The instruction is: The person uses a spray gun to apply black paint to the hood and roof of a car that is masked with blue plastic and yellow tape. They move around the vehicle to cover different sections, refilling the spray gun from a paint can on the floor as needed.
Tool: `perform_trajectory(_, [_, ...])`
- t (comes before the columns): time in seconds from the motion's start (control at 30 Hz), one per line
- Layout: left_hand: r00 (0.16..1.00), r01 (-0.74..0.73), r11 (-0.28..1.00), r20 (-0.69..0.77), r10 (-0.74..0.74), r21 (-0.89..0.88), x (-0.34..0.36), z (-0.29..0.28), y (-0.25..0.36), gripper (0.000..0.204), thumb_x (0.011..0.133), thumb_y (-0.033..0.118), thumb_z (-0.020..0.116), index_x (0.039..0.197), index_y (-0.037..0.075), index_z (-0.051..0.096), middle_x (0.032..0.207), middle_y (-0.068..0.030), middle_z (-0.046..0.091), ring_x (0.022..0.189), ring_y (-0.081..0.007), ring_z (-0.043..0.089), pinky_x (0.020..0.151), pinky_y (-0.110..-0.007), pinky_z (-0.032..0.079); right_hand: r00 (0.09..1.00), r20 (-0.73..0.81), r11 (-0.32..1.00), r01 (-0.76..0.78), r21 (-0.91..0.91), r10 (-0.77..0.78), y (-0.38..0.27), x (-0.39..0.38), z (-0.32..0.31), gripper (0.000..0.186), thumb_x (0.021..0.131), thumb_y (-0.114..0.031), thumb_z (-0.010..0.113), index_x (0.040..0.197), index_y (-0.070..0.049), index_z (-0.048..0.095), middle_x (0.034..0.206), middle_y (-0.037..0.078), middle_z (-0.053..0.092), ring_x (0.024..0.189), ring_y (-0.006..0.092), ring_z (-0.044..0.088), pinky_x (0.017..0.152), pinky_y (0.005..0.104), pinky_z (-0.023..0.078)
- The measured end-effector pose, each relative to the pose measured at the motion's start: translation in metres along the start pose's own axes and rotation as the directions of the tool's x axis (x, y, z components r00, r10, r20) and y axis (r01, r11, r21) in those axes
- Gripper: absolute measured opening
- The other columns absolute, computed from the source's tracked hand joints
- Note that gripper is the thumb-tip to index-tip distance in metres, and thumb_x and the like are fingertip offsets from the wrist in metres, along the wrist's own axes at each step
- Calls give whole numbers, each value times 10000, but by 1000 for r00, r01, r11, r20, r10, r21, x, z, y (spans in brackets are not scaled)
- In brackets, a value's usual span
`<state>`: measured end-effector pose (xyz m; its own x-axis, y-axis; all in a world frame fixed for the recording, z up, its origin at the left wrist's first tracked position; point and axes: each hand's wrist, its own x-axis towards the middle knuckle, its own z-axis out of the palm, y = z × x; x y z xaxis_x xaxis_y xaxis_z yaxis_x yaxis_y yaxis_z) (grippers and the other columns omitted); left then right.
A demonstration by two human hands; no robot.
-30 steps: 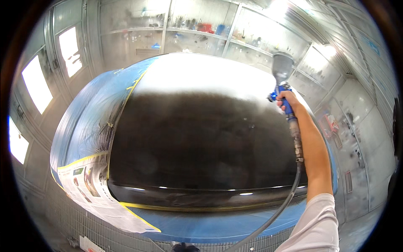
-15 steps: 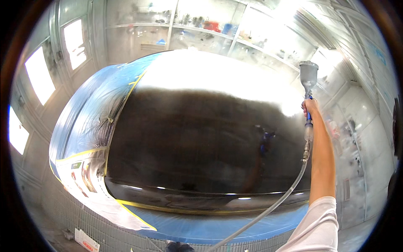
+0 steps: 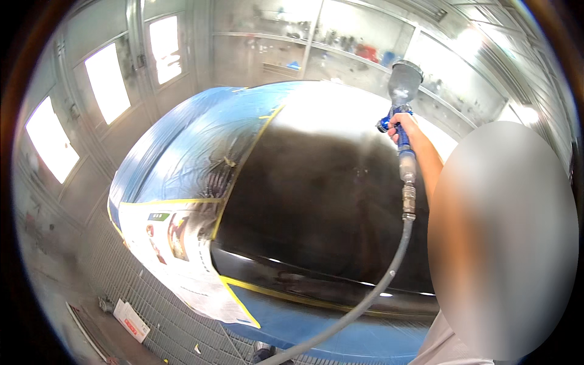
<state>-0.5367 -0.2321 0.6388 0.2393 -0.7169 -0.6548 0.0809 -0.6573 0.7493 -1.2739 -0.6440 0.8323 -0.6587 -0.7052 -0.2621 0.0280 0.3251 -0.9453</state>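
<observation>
My right hand (image 3: 404, 129) is wrapped tight around the blue grip of a spray gun (image 3: 398, 115), arm stretched out over the car. The gun's grey cup (image 3: 405, 81) sits on top, upright, slightly tilted. The gun is up at the far right side of the black car panel (image 3: 316, 201), above it, not touching as far as I can tell. A grey air hose (image 3: 365, 298) hangs from a metal fitting (image 3: 408, 201) under the grip and curves down across the panel toward the lower edge.

Left hand is out of the picture.

The panel is glossy black, with bright glare at its far end. Blue masking film (image 3: 182, 152) covers the car to the left, edged with yellow tape (image 3: 228, 201). Printed paper (image 3: 176, 255) masks the near left corner. More blue film (image 3: 328, 328) lies along the near edge. Metal floor grating (image 3: 146, 298) below, with a small white box (image 3: 131, 319) lying on it. Lit wall panels (image 3: 106, 82) on the left.
</observation>
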Motion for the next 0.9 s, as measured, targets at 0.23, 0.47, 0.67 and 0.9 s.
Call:
perform_trajectory(0.23, [971,-82,975,-238,32,-204,-5,-27,-50,368,796,-33,718,958,98,415,894,-50,558,790,-133,539,700,-305,493,981,192,987,10,160,-41,-10,32,159,113,756,-69,526,719,27,477,626,97,493,506,155,490,363,245,384])
perform_trajectory(0.47, [925,14,990,-373,-65,-139,-20,-14,-31,406,762,86,783,935,51,417,805,-45,553,716,-125,517,651,-283,471,842,538,916,-183,358,-42,-24,39,251,88,759,-41,536,731,30,493,620,133,519,489,191,518,377,287,415])
perform_trajectory(0.67, [916,-74,984,-378,131,161,-28,-2,-23,394,767,150,795,922,47,448,722,-28,544,639,-105,498,594,-277,452,926,358,972,39,230,-122,-17,49,247,71,753,-56,550,738,5,518,634,107,543,475,185,534,362,296,410])
perform_trajectory(0.9, [999,-32,981,-11,34,190,-17,10,21,279,780,172,779,736,31,543,611,3,532,540,-76,450,495,-261,375,974,219,991,37,128,-65,-13,60,140,65,738,-61,549,731,-20,499,638,93,523,489,173,534,366,273,392])
